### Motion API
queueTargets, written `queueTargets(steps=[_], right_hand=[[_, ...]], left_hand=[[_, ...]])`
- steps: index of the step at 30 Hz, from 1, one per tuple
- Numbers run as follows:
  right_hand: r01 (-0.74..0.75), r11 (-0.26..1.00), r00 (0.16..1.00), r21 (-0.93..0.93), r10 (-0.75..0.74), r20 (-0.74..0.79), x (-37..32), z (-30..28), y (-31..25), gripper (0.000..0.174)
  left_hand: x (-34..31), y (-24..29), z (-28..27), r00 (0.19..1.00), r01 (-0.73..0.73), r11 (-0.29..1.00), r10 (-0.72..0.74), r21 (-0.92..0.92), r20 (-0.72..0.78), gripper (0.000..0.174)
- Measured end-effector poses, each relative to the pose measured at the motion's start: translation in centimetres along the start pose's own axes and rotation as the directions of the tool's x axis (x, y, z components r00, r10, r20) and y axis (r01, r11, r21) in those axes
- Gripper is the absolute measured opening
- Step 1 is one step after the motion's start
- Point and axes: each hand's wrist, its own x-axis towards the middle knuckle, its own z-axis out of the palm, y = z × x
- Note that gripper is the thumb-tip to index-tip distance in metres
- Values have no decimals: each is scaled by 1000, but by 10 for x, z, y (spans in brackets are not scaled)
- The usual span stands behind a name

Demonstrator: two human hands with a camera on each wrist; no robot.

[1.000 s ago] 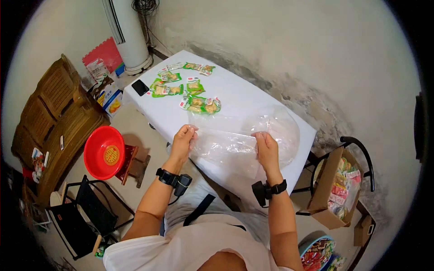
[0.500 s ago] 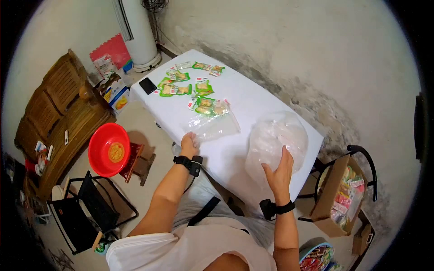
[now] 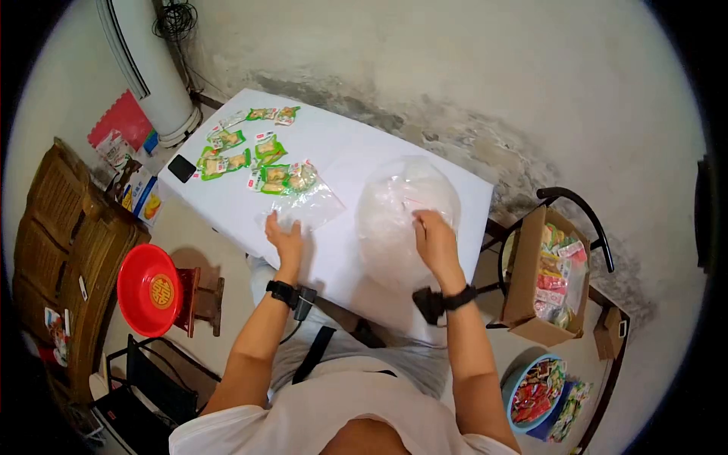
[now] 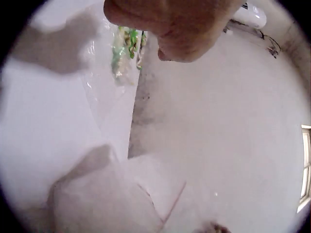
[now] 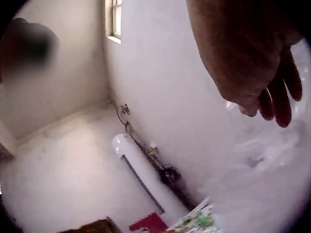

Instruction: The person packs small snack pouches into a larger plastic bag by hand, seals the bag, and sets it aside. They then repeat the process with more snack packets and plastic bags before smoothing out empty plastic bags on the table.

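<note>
In the head view my left hand [image 3: 286, 239] is at the near edge of a flat clear plastic bag [image 3: 312, 206], thumb and fingers apart. That bag lies on the white table, overlapping a green-and-white snack packet [image 3: 274, 179]. On the right, my right hand [image 3: 436, 241] is over a rounded heap of clear plastic bags [image 3: 387, 220]. Its fingers [image 5: 279, 99] hang down loosely and slightly parted toward the plastic in the right wrist view. The left wrist view shows part of the left hand [image 4: 180, 24] above the table, its fingertips out of frame.
Several more snack packets [image 3: 225, 163] and a black phone [image 3: 181, 168] lie on the table's far left. An open carton [image 3: 523, 284] of packets stands at right, above a blue basin [image 3: 512, 394] of packets. A red basin [image 3: 144, 292] stands at left.
The left hand has put a clear bag down beside the packets and loosened its fingers. The right hand let go of that bag and moved to the heap. The head view has swung rightward.
</note>
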Motion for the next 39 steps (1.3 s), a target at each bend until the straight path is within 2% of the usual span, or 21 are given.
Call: queueTargets(steps=[2, 4, 6, 7, 9, 10, 12, 14, 16, 20, 21, 23, 24, 25, 26, 28, 32, 34, 35, 37, 39], right_hand=[[93, 943, 990, -318, -121, -68, 20, -3, 6, 20], [48, 913, 999, -405, -52, 0, 30, 3, 19, 20], [7, 869, 998, -494, 27, 61, 35, 9, 36, 21], [44, 857, 992, -514, 24, 125, 34, 10, 44, 20], [84, 844, 981, -529, 23, 192, 32, 7, 54, 20], [84, 836, 988, -542, 3, 157, 32, 4, 56, 16], [80, 827, 992, -556, -13, 124, 31, -1, 53, 12], [34, 869, 994, -494, -82, -74, 27, -17, 38, 10], [47, 903, 986, -428, -112, -127, 22, -25, 39, 9], [77, 980, 952, -185, -127, -278, 16, -33, 39, 7], [79, 980, 952, -183, -128, -277, 15, -32, 39, 7], [-41, 999, 963, 16, 44, -267, 13, -30, 42, 7], [-39, 999, 962, 18, 43, -268, 12, -30, 42, 7], [-65, 984, 966, 166, 104, -237, 11, -30, 43, 8], [-94, 947, 967, 309, 160, -196, 11, -31, 44, 9], [-80, 927, 966, 366, 163, -202, 11, -31, 44, 9], [-64, 889, 977, 454, 149, -155, 9, -29, 46, 12], [-47, 919, 981, 391, 117, -157, 7, -30, 45, 16], [-32, 943, 985, 331, 86, -149, 6, -30, 45, 21], [-11, 975, 992, 220, 38, -121, -1, -36, 36, 28], [15, 994, 996, 111, -6, -86, -7, -41, 31, 35]], left_hand=[[-14, 34, -1, 998, -9, 1000, 11, -26, 70, 58], [-28, 71, -7, 957, -12, 939, 111, -343, 270, 50], [-39, 110, -17, 837, -359, 865, 465, -350, 289, 42], [-42, 123, -20, 836, -360, 864, 466, -352, 289, 42], [-45, 141, -23, 672, -428, 779, 613, -459, 416, 37], [-47, 150, -23, 672, -427, 780, 612, -458, 416, 37], [-50, 160, -21, 366, -612, 692, 677, -383, 638, 35], [-57, 151, -10, 351, -618, 690, 672, -378, 653, 26], [-60, 147, -11, 284, -662, 695, 580, -282, 763, 19], [-63, 142, -12, 268, -670, 673, 612, -313, 744, 16], [-62, 144, -12, 309, -621, 736, 547, -270, 778, 17], [-59, 146, -9, 346, -570, 791, 477, -223, 808, 19], [-56, 148, -7, 510, -505, 814, 551, -289, 660, 25], [-53, 151, -5, 657, -449, 815, 579, -367, 482, 32], [-49, 157, -1, 656, -451, 813, 582, -368, 482, 32], [-41, 184, 5, 830, -381, 818, 508, -431, 231, 41], [-26, 186, 43, 822, -295, 830, 473, -474, 318, 42], [-17, 189, 51, 648, 97, 855, 334, -510, 685, 33], [-15, 189, 53, 644, 95, 853, 340, -513, 685, 33], [-12, 199, 45, 610, 459, 693, 209, -556, 764, 19], [-7, 201, 39, 646, 505, 594, 221, -626, 730, 15]])
